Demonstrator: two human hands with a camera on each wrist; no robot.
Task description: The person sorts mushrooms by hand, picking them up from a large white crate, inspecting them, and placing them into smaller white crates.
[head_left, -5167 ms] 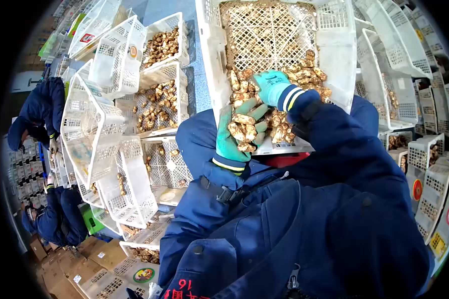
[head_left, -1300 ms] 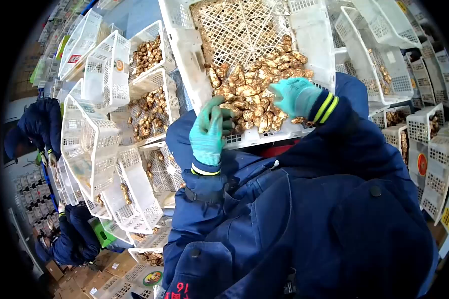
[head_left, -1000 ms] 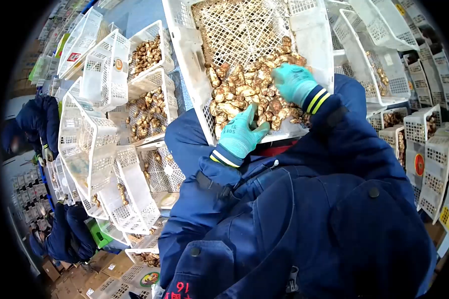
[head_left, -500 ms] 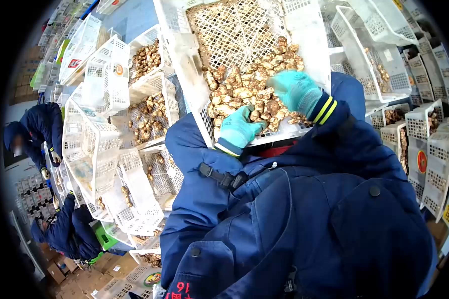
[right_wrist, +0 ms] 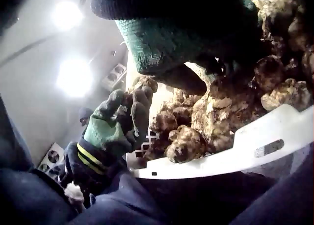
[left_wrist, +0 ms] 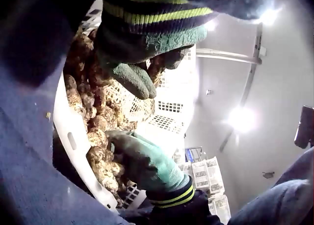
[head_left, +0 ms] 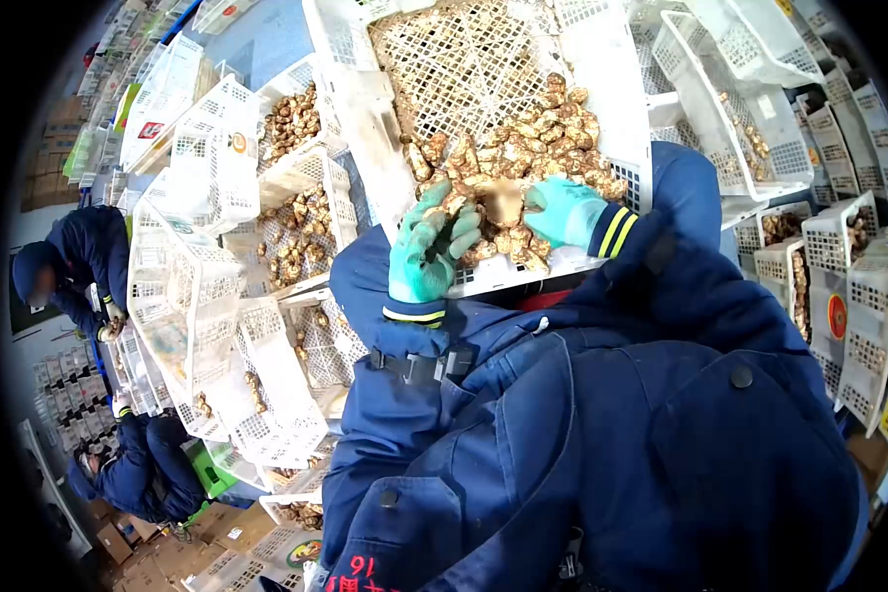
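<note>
Both hands wear teal gloves over a white crate (head_left: 365,138) of brown, knobbly tubers (head_left: 553,128). At its near left corner the left hand (head_left: 424,252) is turned palm up, its fingers curled round a tuber (right_wrist: 144,82), as the right wrist view shows. The right hand (head_left: 567,212) reaches in from the right, pinching a pale, blurred tuber (head_left: 504,202) between the two hands. In the left wrist view the right hand (left_wrist: 147,161) is low among the tubers; the right wrist view shows its back (right_wrist: 171,43), with the fingertips partly hidden.
More white crates with tubers stand at the left (head_left: 301,232) and right (head_left: 740,128). The crate rests on the wearer's lap. Two people in dark blue clothes (head_left: 89,252) work at the far left, with flattened cardboard (head_left: 183,553) below them.
The left hand has left the tubers at the near edge, moved left and turned palm up with a tuber. The right hand has moved slightly down and left towards it.
</note>
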